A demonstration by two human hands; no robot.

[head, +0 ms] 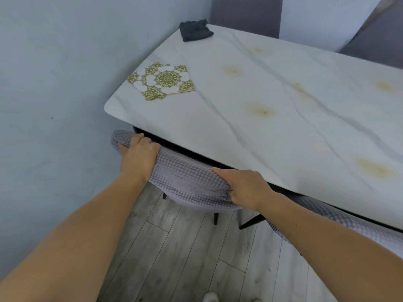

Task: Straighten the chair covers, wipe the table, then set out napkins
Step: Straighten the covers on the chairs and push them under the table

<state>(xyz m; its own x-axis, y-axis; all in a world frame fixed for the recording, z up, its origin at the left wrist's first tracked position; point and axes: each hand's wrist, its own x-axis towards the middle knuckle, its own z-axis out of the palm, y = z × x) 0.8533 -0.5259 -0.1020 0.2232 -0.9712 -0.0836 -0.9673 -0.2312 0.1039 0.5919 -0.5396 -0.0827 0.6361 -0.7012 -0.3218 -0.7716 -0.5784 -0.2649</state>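
**Both hands gripping grey chair cover at counter edge**

Chair cover (187, 182): grey, stretchy fabric with a raised waffle grid, sitting at lower centre of the frame over a rounded chair back that is pushed up against the near edge of the counter (283, 131). Fabric is bunching into soft folds between the two hands.

Left hand (139, 155): fingers are curling over the top left corner of the cover, pinching a fold of it; fingertips are hidden in the cloth. Right hand (244, 188): lying on the right part of the same top edge, thumb tucked under and squeezing the fabric, fingers pressed together.

Counter: white, smooth, marble-look slab with thin grey veins and rounded corners, dark underframe. Several yellowish blotches are showing across the surface.

Napkins (162, 80): small fanned stack of square paper ones, white and olive-gold mandala print, lying flat near the counter's left corner, centre left of the frame. Dark cloth (195, 31): crumpled, charcoal, resting at the far corner, upper centre.

Second covered chair (340, 225): same waffle fabric, lower right, mostly hidden behind the right forearm. Two more grey chair backs at the top edge are being cut off by the frame. Floor (196, 258): grey wood-look planks. Black chair legs are only partly visible.
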